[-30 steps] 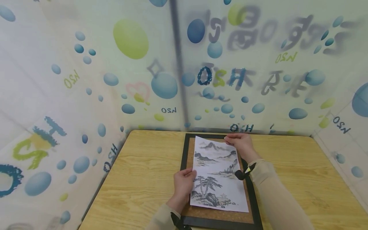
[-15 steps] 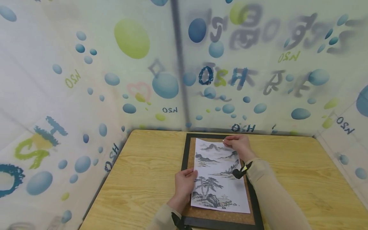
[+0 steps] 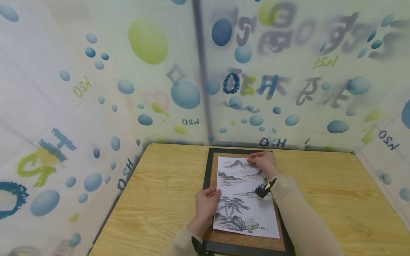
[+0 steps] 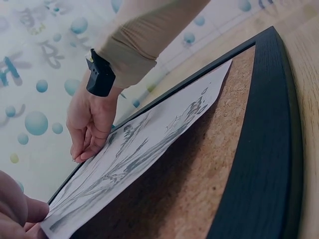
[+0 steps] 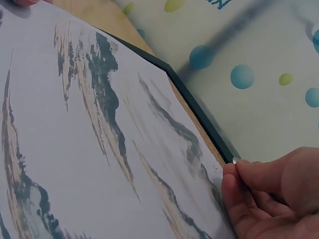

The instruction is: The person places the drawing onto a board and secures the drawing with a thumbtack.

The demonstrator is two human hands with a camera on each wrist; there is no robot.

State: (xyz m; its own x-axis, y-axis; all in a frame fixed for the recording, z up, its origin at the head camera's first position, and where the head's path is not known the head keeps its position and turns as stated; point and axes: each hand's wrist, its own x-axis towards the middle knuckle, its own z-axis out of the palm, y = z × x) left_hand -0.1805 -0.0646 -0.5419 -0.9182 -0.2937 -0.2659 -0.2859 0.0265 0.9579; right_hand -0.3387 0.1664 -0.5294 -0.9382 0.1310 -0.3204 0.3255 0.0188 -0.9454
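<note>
A white sheet with an ink landscape print (image 3: 237,199) lies over a black-framed cork board (image 3: 211,235). My left hand (image 3: 206,206) pinches the sheet's left edge between thumb and fingers. In the left wrist view, the near edge of the print (image 4: 149,134) stands raised off the cork (image 4: 199,164), with shadow beneath. At the top edge of the sheet, my right hand (image 3: 264,163) pinches a small clear, shiny piece (image 5: 235,161) that looks like a pushpin, mostly hidden by the fingertips. Whether its point touches the paper cannot be seen.
The cork board lies on a light wooden table (image 3: 160,185), with its far end near the table's back edge. Behind and to the left hang pale curtains (image 3: 153,85) printed with bubbles and letters. Both wrists carry black strapped devices (image 3: 265,189).
My right hand has moved left and slightly down along the sheet's top edge, still pinching the small clear pin. The top of the sheet now lies flatter. My left hand keeps its grip.
</note>
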